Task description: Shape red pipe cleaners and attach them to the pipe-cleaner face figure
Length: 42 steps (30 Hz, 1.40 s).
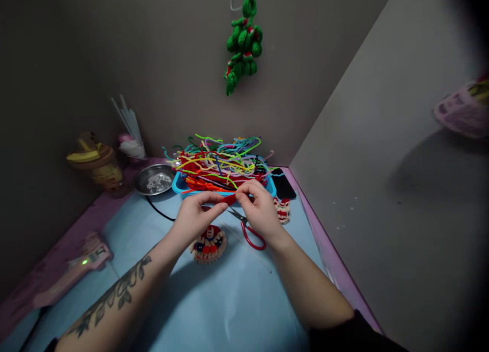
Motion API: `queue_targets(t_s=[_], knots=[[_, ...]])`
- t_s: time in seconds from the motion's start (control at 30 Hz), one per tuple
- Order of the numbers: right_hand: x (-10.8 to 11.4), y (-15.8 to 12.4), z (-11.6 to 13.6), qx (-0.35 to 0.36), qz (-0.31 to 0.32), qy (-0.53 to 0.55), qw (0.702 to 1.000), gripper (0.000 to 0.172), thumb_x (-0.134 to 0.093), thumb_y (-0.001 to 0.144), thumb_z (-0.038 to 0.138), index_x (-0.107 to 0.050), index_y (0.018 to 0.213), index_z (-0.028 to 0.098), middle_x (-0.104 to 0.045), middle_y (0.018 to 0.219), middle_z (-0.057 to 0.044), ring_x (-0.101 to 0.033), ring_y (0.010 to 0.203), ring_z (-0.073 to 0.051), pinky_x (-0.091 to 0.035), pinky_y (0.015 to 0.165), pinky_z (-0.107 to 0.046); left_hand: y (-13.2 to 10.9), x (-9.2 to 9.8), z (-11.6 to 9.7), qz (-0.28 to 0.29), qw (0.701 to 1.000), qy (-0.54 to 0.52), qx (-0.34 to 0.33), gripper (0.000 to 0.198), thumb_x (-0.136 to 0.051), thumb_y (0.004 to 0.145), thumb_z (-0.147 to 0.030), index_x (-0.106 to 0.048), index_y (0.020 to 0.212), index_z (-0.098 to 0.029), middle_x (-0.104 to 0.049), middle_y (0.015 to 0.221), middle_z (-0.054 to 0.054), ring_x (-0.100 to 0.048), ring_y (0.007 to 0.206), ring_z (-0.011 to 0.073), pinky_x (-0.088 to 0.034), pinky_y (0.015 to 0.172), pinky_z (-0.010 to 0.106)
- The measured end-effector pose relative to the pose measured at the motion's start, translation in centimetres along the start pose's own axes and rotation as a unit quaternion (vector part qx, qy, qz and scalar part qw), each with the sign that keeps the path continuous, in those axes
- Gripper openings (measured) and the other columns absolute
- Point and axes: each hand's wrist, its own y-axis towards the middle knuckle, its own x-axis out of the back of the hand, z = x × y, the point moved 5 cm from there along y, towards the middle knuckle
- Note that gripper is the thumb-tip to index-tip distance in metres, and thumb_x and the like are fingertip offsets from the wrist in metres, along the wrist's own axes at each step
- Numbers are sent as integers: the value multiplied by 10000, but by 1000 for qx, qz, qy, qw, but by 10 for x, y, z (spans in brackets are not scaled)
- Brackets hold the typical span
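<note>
Between the fingertips of both hands is a short red pipe cleaner piece, held just in front of the blue tray. My left hand pinches its left end, while my right hand grips the right end between thumb and fingers. Red-handled scissors lie on the table, partly behind my right hand. Below my left hand rests a round, beige-edged craft piece in red, orange and dark blue. A similar red and beige piece shows beyond my right hand.
A blue tray heaped with colourful pipe cleaners stands at the back. Left of it are a metal dish with small clear bits and a cup of white sticks. A pink glue gun lies left; a phone lies right.
</note>
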Motion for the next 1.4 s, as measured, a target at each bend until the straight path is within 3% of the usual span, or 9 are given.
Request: queue_targets(t_s=[0.3, 0.43, 0.6, 0.77, 0.93, 1.1, 1.3, 1.4], knots=[[-4, 3, -13, -77, 48, 3, 996, 124, -558, 798, 189, -569, 674, 188, -551, 711, 0, -521, 708, -147, -409, 654, -271, -1, -7, 7, 22, 999, 37, 3, 185, -629, 795, -350, -647, 735, -176, -615, 679, -3, -506, 557, 123, -384, 525, 216], [-4, 4, -17, -86, 54, -1, 995, 123, -552, 797, 198, -565, 675, 186, -549, 708, 1, -510, 701, -145, -402, 652, -272, 2, -9, 10, 30, 999, 29, -1, 185, -644, 782, -352, -644, 744, -171, -641, 745, 21, -567, 668, 150, -440, 597, 225], [-4, 3, -12, -66, 62, -23, 996, 142, -550, 787, 170, -554, 647, 186, -539, 707, 3, -505, 693, -142, -402, 639, -265, 1, -8, 8, 30, 999, -10, -7, 230, -660, 777, -357, -664, 922, -178, -686, 925, 63, -629, 855, 197, -503, 701, 265], [-6, 3, -11, -72, 75, 10, 995, 105, -582, 791, 205, -623, 697, 178, -595, 761, -17, -559, 772, -157, -429, 713, -288, 0, -7, 9, 35, 999, 16, 13, 218, -656, 781, -375, -686, 785, -159, -679, 772, 42, -595, 720, 162, -468, 637, 244], [-9, 3, -26, -140, 74, 122, 980, 189, -599, 793, 300, -688, 906, 177, -665, 851, -38, -595, 771, -163, -458, 698, -301, 4, -5, 21, -29, 989, -114, 88, 266, -710, 715, -410, -656, 737, -150, -623, 673, 7, -533, 592, 121, -434, 524, 218], [-21, -3, -31, -145, 53, 152, 976, 180, -667, 739, 337, -650, 800, 169, -631, 745, -14, -567, 703, -145, -460, 636, -267, 2, -10, 28, -60, 976, -181, 106, 305, -730, 693, -441, -661, 793, -161, -660, 765, 18, -583, 686, 139, -455, 558, 218], [-20, -4, -29, -150, 43, 145, 977, 154, -655, 731, 316, -611, 700, 172, -582, 684, 11, -537, 654, -129, -444, 623, -259, -1, -14, 25, -29, 976, -186, 113, 326, -745, 684, -447, -677, 841, -169, -672, 787, 25, -605, 719, 149, -467, 567, 219], [-16, -1, -25, -148, 66, 128, 978, 138, -652, 724, 292, -612, 681, 167, -589, 670, 14, -533, 638, -125, -435, 632, -267, 1, -10, 21, -18, 976, -191, 101, 306, -728, 707, -438, -681, 847, -171, -683, 802, 37, -608, 735, 156, -467, 569, 222]])
